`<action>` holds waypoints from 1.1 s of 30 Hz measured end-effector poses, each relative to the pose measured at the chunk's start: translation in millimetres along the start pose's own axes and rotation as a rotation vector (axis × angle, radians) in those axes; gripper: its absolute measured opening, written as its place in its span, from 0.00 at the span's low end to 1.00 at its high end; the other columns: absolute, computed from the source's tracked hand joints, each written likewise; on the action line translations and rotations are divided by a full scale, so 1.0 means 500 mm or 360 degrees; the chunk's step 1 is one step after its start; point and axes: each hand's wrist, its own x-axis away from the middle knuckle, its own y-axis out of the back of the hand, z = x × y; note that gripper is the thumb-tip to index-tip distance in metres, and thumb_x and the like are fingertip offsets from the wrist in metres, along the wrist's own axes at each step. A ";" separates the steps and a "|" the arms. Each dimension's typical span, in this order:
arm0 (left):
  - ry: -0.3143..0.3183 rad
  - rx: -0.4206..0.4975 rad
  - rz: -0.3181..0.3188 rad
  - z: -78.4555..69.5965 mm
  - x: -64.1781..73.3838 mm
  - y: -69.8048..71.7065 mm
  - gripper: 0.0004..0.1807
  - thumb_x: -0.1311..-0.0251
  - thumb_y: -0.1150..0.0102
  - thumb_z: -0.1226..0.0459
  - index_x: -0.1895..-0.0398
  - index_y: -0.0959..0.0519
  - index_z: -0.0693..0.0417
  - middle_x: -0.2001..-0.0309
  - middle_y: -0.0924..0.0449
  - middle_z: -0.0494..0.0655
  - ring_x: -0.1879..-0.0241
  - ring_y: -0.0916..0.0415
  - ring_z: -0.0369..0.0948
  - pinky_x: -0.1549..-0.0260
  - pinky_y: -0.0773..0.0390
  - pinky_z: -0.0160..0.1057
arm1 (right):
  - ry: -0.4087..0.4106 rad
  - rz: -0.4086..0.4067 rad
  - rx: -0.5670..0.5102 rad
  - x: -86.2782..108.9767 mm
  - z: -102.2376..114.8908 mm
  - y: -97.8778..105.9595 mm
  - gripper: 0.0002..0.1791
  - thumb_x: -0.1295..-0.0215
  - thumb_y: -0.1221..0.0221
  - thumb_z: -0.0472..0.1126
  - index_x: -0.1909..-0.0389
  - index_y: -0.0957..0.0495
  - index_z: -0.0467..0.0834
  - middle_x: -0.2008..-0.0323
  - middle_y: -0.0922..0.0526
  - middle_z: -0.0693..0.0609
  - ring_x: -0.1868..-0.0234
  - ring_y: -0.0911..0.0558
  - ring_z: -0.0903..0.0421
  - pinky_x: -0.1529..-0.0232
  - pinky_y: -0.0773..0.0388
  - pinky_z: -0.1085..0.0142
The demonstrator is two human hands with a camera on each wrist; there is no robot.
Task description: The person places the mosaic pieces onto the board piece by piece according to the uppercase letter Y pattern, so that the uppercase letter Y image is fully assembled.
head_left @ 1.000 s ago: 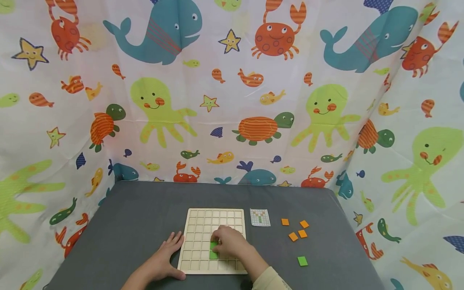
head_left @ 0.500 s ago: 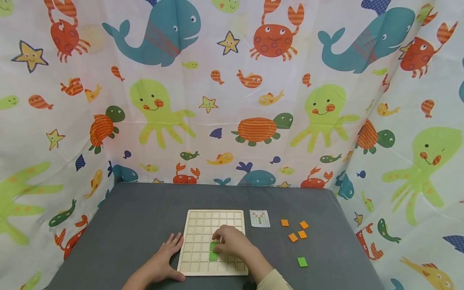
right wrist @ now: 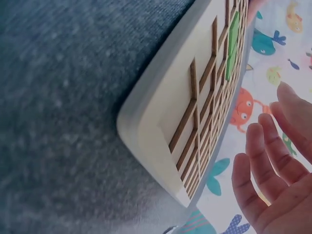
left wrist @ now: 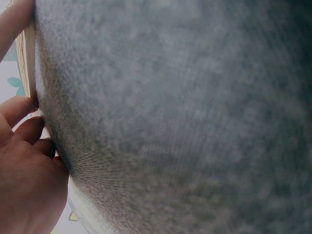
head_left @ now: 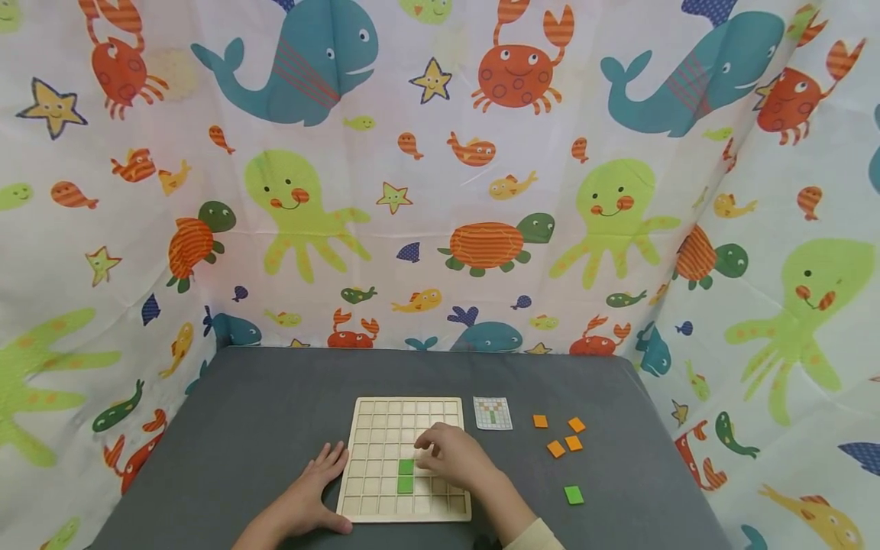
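Observation:
A pale wooden grid board [head_left: 374,435] lies on the grey table. Two green square tiles [head_left: 406,475] sit in its cells, one directly above the other, just right of the board's middle column line. My left hand [head_left: 309,489] rests at the board's left edge, thumb at the near corner and fingers spread along the side. Above the board's right half hovers my right hand [head_left: 457,458], holding nothing. In the right wrist view its loosely bent fingers [right wrist: 261,161] are apart from the board, and the two green tiles show in the grid. The left wrist view is mostly grey cloth.
Right of the board lies a small card [head_left: 492,413] printed with a coloured grid. Several orange tiles [head_left: 574,443] are scattered farther right, with one loose green tile [head_left: 574,495] nearer the front. A sea-animal curtain [head_left: 426,229] surrounds the table's back and sides.
My right hand has let go of the upper green tile and drawn back to the right, so both tiles in the grid show fully. The left hand has stayed in place.

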 end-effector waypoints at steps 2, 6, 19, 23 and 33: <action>-0.0017 0.0003 0.0004 0.001 0.000 0.000 0.74 0.76 0.15 0.44 0.21 0.44 0.57 0.19 0.55 0.57 0.20 0.66 0.62 0.28 0.58 0.71 | 0.0011 -0.0013 -0.0018 0.005 -0.002 0.005 0.12 0.35 0.32 0.45 0.53 0.14 0.46 0.57 0.16 0.55 0.63 0.20 0.63 0.66 0.23 0.70; -0.0065 0.0013 0.0015 0.001 0.003 -0.001 0.73 0.73 0.15 0.45 0.21 0.44 0.59 0.19 0.55 0.60 0.21 0.66 0.64 0.29 0.59 0.72 | 0.0034 -0.0048 -0.0028 0.017 -0.009 0.012 0.11 0.37 0.31 0.43 0.54 0.14 0.44 0.58 0.15 0.53 0.64 0.19 0.62 0.66 0.23 0.70; -0.0063 0.0016 0.0007 -0.006 0.008 0.004 0.72 0.73 0.15 0.46 0.21 0.44 0.61 0.20 0.54 0.62 0.21 0.65 0.65 0.29 0.59 0.72 | 0.0028 -0.0155 -0.0041 0.050 -0.039 0.026 0.11 0.37 0.31 0.42 0.55 0.14 0.44 0.59 0.14 0.51 0.67 0.22 0.68 0.68 0.23 0.70; -0.0041 0.0008 0.0008 -0.004 0.003 0.004 0.72 0.74 0.15 0.46 0.21 0.44 0.60 0.20 0.53 0.61 0.21 0.65 0.64 0.29 0.58 0.71 | -0.0026 -0.0170 -0.0052 0.062 -0.046 0.039 0.12 0.37 0.31 0.43 0.54 0.14 0.45 0.58 0.15 0.51 0.67 0.22 0.67 0.68 0.24 0.70; -0.0019 0.0001 0.0014 -0.003 0.000 0.002 0.72 0.74 0.15 0.46 0.21 0.43 0.59 0.20 0.53 0.60 0.21 0.64 0.63 0.28 0.58 0.71 | -0.0073 -0.0228 -0.0111 0.081 -0.080 0.054 0.13 0.38 0.30 0.43 0.54 0.15 0.45 0.65 0.17 0.56 0.69 0.24 0.67 0.69 0.24 0.68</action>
